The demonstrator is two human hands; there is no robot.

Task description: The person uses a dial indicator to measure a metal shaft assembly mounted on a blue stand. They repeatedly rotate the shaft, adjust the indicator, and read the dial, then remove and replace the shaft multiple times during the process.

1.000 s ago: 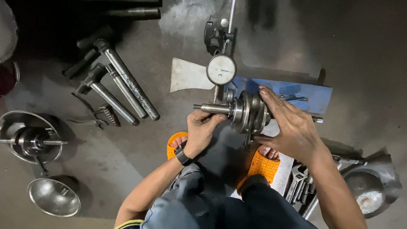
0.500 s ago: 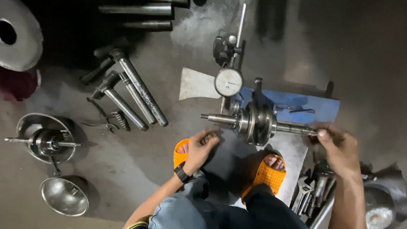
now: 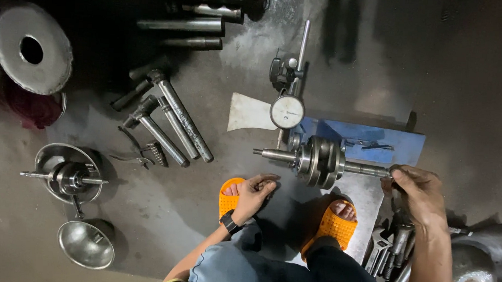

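A steel crankshaft [image 3: 318, 160] lies crosswise on a blue stand [image 3: 377, 141] in front of me. A round dial gauge [image 3: 287, 111] on a thin post sits just above its left journal. My right hand [image 3: 419, 193] pinches the right end of the crankshaft's shaft with thumb and fingers. My left hand [image 3: 256, 193] is off the part; it rests loosely curled beside my left orange sandal [image 3: 231, 198] and holds nothing. A dark watch is on that wrist.
Several steel tubes [image 3: 177, 128] lie to the left. A holed metal disc [image 3: 32, 46] is at the far left, and a second crankshaft sits in a dish [image 3: 66, 177] above a metal bowl [image 3: 85, 244]. Wrenches [image 3: 391, 245] and a metal pot [image 3: 473, 275] are at the right.
My left hand let go of the crankshaft's left end and drew back to the sandal. My right hand slid from over the crank webs to the right shaft end.
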